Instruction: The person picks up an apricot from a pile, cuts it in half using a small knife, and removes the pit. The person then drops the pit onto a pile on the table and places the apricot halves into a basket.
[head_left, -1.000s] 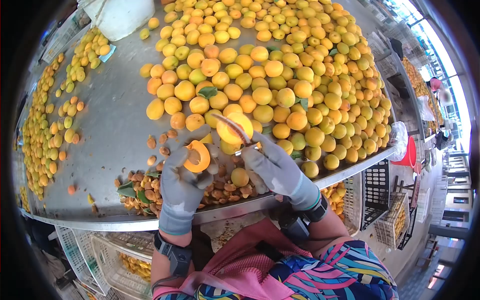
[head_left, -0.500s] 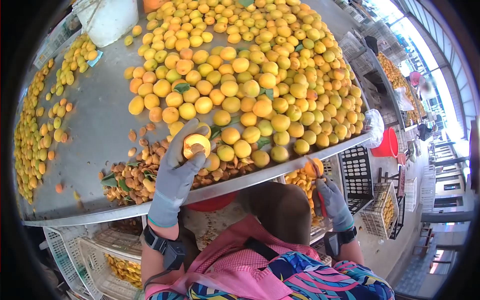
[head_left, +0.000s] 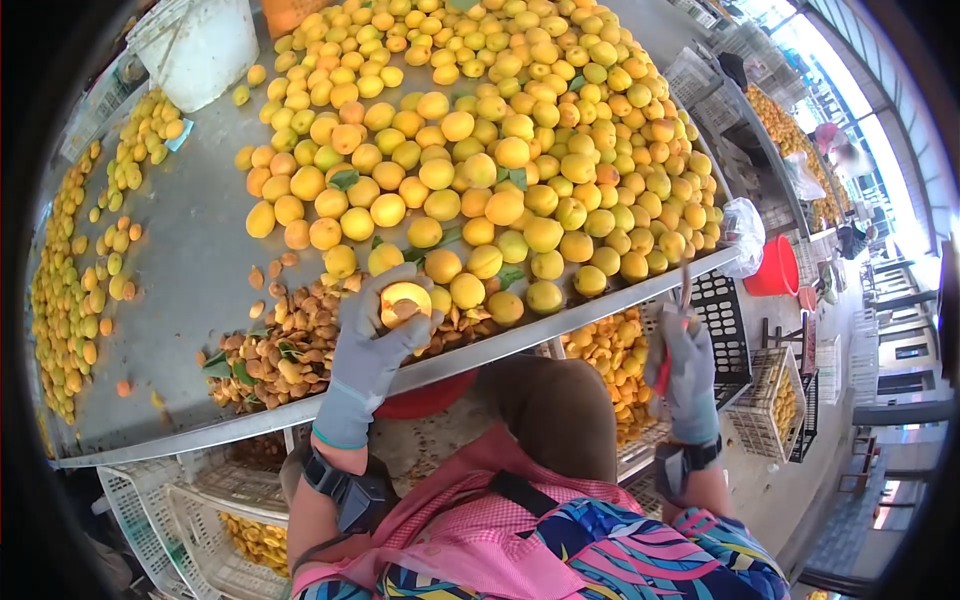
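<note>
In my gloved left hand [head_left: 362, 362] is a halved apricot [head_left: 405, 296], its cut face turned up with the brown pit in it. The fingers wrap round the fruit, just above the table's front edge. My gloved right hand [head_left: 690, 385] grips a small knife [head_left: 664, 372] by its red handle, with the thin blade pointing up and away. Below and left of that hand, a crate of apricot halves [head_left: 608, 370] stands under the table edge. Brown apricot pits [head_left: 285, 345] lie heaped left of my left hand, some with leaves among them.
Whole apricots [head_left: 500, 208] cover much of the metal table [head_left: 185, 260]. A white bucket [head_left: 195, 50] stands at the back left. To the right are a red bucket [head_left: 771, 268], a black crate [head_left: 722, 325] and a white crate [head_left: 758, 415]. More crates sit below left.
The apricot half at my right hand is gone from it, and that hand has moved right with the knife. My left hand has come slightly nearer, still holding its half.
</note>
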